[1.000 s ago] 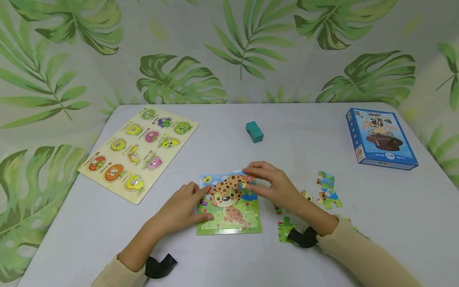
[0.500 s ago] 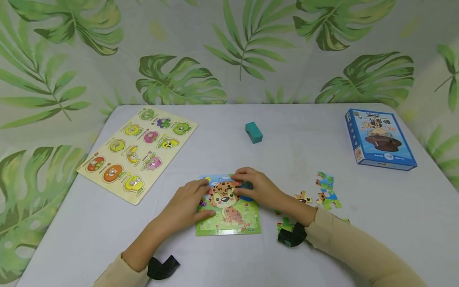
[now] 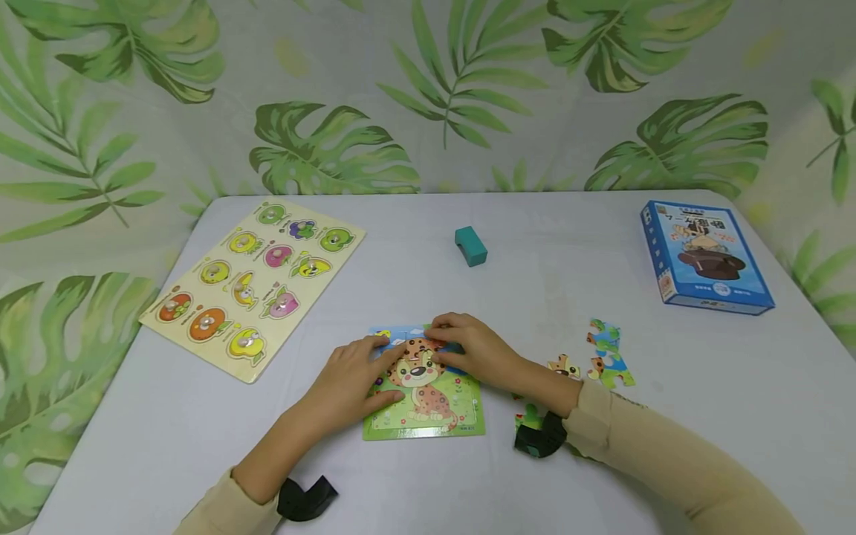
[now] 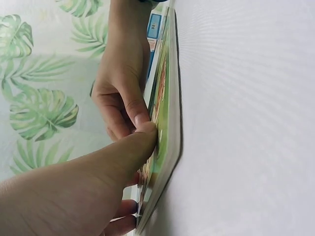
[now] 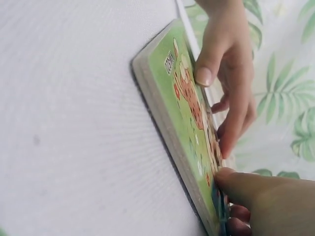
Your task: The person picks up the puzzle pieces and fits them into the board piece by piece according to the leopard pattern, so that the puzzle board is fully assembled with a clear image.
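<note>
A square puzzle board (image 3: 468, 417) with a spotted cub on green grass lies at the table's front middle. My left hand (image 3: 344, 383) rests on its left side, fingers spread and lightly bent over the picture. Over the upper right part, my right hand (image 3: 478, 353) pinches a puzzle piece at the cub's ear, thumb below and fingers above; the hand mostly covers the piece. In the right wrist view, the right thumb (image 5: 225, 177) touches the surface of the board (image 5: 162, 98), close to the left fingertips. The left wrist view shows both hands meeting over the board.
Loose puzzle pieces (image 3: 610, 360) lie right of the board, some partly under the right forearm. A fruit board (image 3: 294, 297) is at the left, a teal block (image 3: 471, 247) at the back middle, and a blue box (image 3: 712, 260) at the back right.
My right hand has moved left and slightly down over the board, bringing the pinched piece to the cub's head. My left index finger has shifted right, towards the head.
</note>
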`<state>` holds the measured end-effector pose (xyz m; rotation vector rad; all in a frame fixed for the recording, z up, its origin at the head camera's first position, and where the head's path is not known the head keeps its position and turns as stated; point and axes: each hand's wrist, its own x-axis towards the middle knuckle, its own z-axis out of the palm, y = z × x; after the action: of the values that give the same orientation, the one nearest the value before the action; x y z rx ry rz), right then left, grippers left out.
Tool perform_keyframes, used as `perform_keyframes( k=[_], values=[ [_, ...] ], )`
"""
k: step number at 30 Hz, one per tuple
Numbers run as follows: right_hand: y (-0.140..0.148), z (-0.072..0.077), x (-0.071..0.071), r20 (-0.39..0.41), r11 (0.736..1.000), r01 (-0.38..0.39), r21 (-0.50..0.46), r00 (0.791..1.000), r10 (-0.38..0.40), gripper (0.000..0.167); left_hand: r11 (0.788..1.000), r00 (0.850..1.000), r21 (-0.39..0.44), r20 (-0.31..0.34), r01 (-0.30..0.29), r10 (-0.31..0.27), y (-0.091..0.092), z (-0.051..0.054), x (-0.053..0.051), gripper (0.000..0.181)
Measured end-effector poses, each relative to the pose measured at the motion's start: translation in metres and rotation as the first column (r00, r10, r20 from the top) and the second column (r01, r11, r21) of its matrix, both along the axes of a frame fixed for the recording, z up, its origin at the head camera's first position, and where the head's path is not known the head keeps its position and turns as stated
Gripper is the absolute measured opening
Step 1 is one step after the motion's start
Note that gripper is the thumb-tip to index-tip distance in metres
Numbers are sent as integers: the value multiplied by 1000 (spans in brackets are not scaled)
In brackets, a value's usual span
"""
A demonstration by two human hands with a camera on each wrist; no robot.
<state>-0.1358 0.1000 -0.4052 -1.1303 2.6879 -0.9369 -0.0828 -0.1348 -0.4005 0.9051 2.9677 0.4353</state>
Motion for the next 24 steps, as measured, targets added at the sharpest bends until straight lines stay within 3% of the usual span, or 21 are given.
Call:
perform_keyframes(
  k=[7, 10, 14, 18, 24],
  values=[
    [-3, 1, 2, -58, 1000, 11, 14, 998, -10, 39, 1000, 1000, -10, 17, 19, -19, -1, 1, 1, 77],
    [-4, 3, 5, -43, 999, 23, 37, 999, -21, 43, 1000, 999, -11, 31, 21, -21, -1, 2, 1, 82],
    [-4, 8, 9, 51, 997, 33, 76, 998, -37, 51, 1000, 999, -6, 39, 25, -25, -2, 2, 1, 89],
    [-2, 14, 13, 184, 997, 50, 64, 981, -61, 57, 999, 999, 3, 31, 33, -33, -1, 2, 0, 92],
    [16, 36, 19, 307, 987, 112, -117, 949, -72, 57, 999, 999, 13, 34, 29, -29, -1, 2, 0, 93]
  ],
)
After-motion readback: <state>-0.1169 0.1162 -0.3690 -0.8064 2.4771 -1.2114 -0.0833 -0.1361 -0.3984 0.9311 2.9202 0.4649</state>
